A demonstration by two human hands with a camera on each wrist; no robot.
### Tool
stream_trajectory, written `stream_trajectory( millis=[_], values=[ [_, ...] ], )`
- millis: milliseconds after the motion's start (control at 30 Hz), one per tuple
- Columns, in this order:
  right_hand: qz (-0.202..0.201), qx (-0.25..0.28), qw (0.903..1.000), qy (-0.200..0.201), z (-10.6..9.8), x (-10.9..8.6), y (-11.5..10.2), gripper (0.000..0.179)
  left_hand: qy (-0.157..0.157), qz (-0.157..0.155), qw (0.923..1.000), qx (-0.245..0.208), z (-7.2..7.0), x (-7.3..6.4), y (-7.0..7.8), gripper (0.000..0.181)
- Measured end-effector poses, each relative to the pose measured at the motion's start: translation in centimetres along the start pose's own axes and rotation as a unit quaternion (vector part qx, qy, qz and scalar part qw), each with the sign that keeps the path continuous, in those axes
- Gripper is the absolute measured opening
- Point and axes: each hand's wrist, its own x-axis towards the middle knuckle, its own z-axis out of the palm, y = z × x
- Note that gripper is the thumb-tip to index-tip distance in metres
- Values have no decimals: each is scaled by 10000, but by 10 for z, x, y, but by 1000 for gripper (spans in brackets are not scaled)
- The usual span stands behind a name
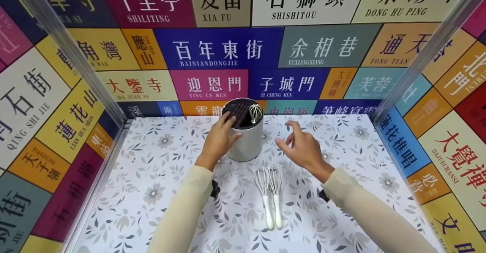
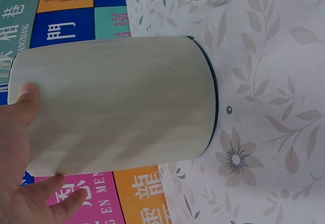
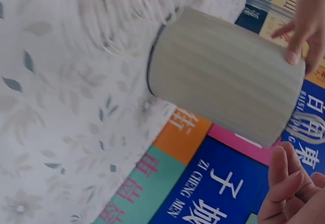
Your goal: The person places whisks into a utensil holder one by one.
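Note:
A pale grey cylindrical utensil holder (image 1: 245, 144) with a dark slotted top stands near the back of the table. The wire loops of a whisk (image 1: 256, 112) stick up from the right side of its opening. My left hand (image 1: 217, 141) grips the holder near its upper rim, thumb (image 2: 26, 94) on the front wall and fingers round the left side. To the right of the holder, my right hand (image 1: 303, 146) hovers with loosely bent fingers and holds nothing. Two white-handled whisks, one on the left (image 1: 267, 207) and one on the right (image 1: 277, 207), lie side by side in front of the holder.
The table has a white cloth (image 1: 163, 181) with grey leaves and flowers. Behind it rises a wall (image 1: 228, 51) of coloured panels with Chinese lettering, and similar panels flank both sides. Clear corner posts (image 1: 81, 55) stand at the back left and right (image 1: 414, 55).

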Motion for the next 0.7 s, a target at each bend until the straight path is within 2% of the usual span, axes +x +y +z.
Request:
stream_trajectory(
  millis=[367, 700],
  values=[
    [262, -380, 9956, -813, 32, -59, 13, 62, -29, 13, 10000, -28, 0, 0, 0, 66],
    [758, -595, 9891, -1115, 58, -102, 23, 62, -16, 53, 10000, -39, 0, -1, -1, 67]
  ],
)
